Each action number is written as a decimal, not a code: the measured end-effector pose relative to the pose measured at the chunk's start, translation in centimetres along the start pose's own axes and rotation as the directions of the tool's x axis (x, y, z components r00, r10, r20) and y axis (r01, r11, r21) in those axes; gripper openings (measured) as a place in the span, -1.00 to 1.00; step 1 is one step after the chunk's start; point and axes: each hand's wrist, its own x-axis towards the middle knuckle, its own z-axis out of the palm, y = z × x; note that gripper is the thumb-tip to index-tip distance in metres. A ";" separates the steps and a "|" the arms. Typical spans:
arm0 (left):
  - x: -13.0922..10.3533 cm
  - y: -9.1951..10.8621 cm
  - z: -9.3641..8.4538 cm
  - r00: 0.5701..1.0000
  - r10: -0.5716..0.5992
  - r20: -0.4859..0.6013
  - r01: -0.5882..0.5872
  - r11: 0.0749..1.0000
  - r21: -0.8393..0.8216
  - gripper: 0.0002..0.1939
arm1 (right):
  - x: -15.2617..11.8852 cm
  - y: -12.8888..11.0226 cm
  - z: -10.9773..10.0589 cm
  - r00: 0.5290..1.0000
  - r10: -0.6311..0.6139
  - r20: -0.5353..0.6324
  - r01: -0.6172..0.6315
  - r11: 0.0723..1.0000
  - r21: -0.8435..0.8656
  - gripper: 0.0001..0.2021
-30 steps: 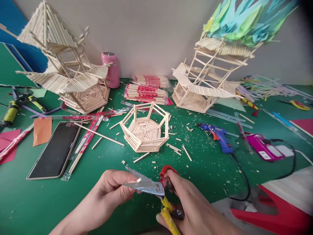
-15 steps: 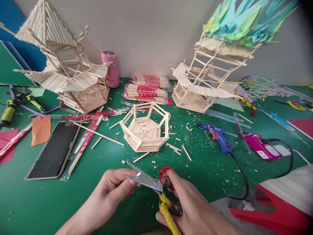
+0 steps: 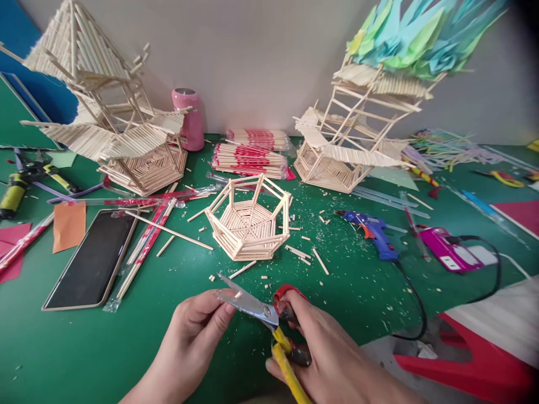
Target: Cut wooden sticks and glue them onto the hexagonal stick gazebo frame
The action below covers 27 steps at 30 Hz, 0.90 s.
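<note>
In my right hand (image 3: 324, 342) is a pair of scissors (image 3: 248, 306) with red, black and yellow handles, its blades apart and pointing left. My left hand (image 3: 197, 331) pinches a short wooden stick (image 3: 238, 294) whose end shows between the blades; most of it is hidden by fingers and blade. Beyond both hands sits an octagon-like frame (image 3: 250, 224) built of wooden sticks, with a patterned stick floor and short posts joined by a top rail. Cut stick pieces (image 3: 298, 252) lie around it.
Stick-built pavilions stand at the back left (image 3: 138, 134) and back right (image 3: 337, 157). Between them are packs of sticks (image 3: 250, 160) and a pink bottle (image 3: 188, 120). A phone (image 3: 92, 258) lies left; a blue glue gun (image 3: 373, 230) and magenta power strip (image 3: 446, 249) lie right.
My left hand has shifted slightly right and closer to the scissors. The scissors stay apart around the stick, and the whole view has drifted a little.
</note>
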 end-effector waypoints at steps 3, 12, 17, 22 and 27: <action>0.1 -0.2 -0.6 0.982 -0.132 0.135 0.157 0.969 -0.191 -0.70 | 0.0 -0.3 -0.6 1.000 -0.014 -0.016 0.013 1.000 -0.021 -0.63; 0.3 -0.3 -0.6 0.951 -0.212 0.223 0.275 0.911 -0.306 -0.66 | 0.1 0.1 -0.6 0.994 -0.095 0.059 0.093 0.995 0.038 -0.79; 0.2 0.5 0.1 0.993 0.114 -0.035 -0.110 0.987 0.113 -0.79 | 0.5 0.2 0.0 0.998 -0.049 0.029 0.048 0.998 0.037 -0.77; 0.4 1.0 -0.2 0.983 0.181 0.027 -0.183 0.978 0.096 -0.80 | 0.4 -0.1 0.0 1.000 -0.007 0.022 0.007 1.000 -0.017 -0.66; 0.5 0.6 -1.1 0.991 -0.045 0.129 0.057 0.994 -0.095 -0.77 | 0.3 -0.3 -0.2 0.997 -0.055 0.057 0.055 0.999 0.000 -0.76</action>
